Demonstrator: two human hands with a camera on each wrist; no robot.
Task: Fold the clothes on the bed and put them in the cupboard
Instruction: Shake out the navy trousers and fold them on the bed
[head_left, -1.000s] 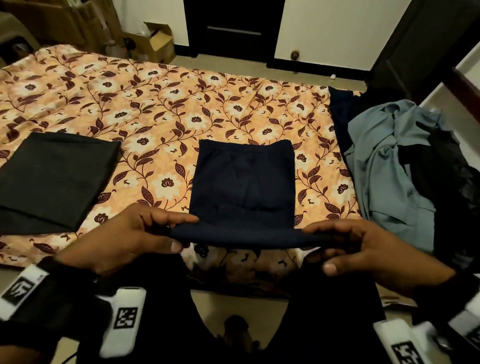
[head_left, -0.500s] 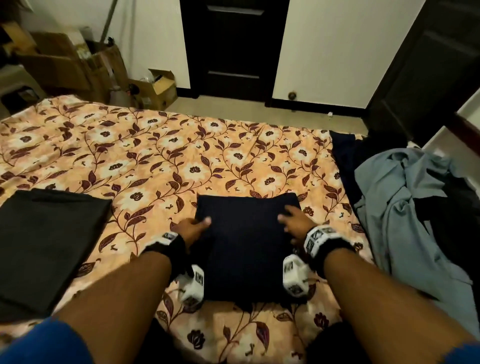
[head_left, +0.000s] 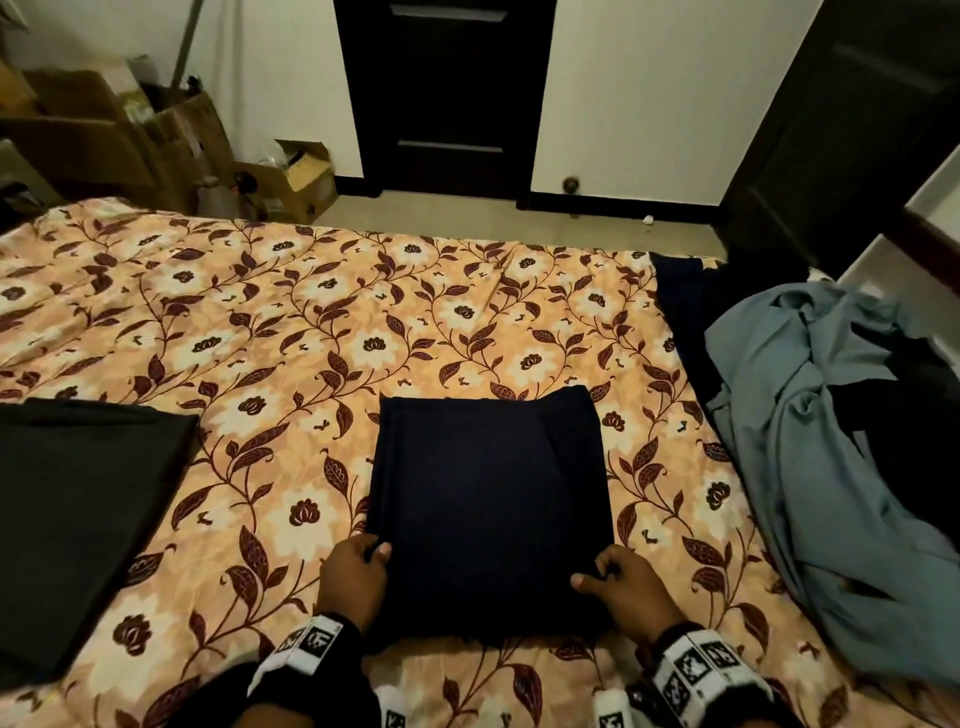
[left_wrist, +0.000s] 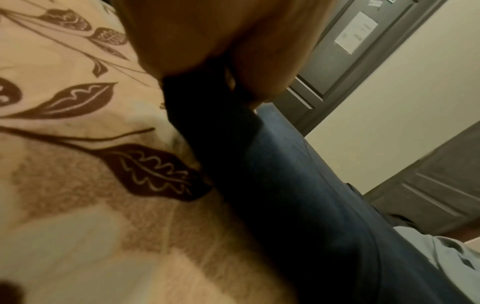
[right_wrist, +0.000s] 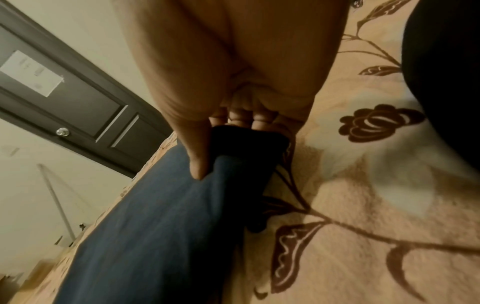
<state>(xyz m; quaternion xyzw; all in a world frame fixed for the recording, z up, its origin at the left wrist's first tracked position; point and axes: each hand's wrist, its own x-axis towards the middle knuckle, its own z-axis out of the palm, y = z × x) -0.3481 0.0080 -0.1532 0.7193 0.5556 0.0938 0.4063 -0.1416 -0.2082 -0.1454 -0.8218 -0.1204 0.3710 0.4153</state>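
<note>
Two hands on one navy garment (head_left: 488, 509), folded now into a flat square near the front edge of the bed (head_left: 291, 332); a second ago lifted by its near hem between both hands, half a second ago pressed down at its far corners, now gripped at the near ones; left hand (head_left: 353, 577) pinching the near-left corner, thumb on top; right hand (head_left: 626, 579) pinching the near-right corner, thumb over cloth and fingers curled beneath, plain in the right wrist view; probably a last squaring or the start of a lift toward the cupboard, not seen here; left of the navy square, a folded black piece (head_left: 78, 519), done; right of it, a crumpled grey-blue shirt (head_left: 810, 467) with dark clothes, unfolded; much left to do.
</note>
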